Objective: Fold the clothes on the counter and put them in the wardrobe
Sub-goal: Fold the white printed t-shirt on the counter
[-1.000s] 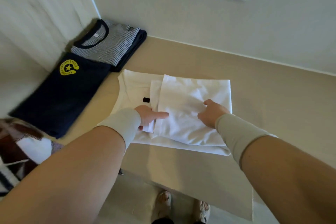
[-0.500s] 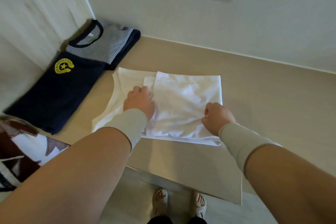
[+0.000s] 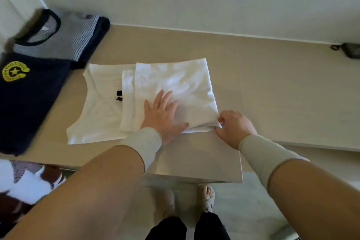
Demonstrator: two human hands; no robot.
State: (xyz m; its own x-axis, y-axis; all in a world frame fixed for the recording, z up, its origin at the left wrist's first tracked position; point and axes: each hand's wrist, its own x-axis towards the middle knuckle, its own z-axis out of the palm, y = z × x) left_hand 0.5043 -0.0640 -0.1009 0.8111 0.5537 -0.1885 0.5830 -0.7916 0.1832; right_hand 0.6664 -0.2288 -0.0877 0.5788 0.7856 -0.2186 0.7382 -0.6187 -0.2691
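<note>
Gripping happens on one side only: the right hand (image 3: 232,127) pinches the near right corner of the folded white shirt (image 3: 171,91), fingers curled on the cloth, while the left hand (image 3: 163,115) lies flat and spread on the shirt's top layer, pressing it down.

Largest to smallest: the beige table (image 3: 272,84) runs along the wall and carries everything. At its left edge lies a folded navy shirt (image 3: 29,103) with a yellow badge, and behind it, in the far left corner, a folded striped shirt (image 3: 64,39). The white shirt sits near the front edge, at the middle, its right half doubled over and its neck end bare to the left. A small dark pouch (image 3: 348,49) rests at the far right, by the wall.

Folding this third garment seems to be the step in hand, roughly midway. The next move likely calls for squaring the pinched corner and then doubling the shirt again, keeping the layers from sliding.
</note>
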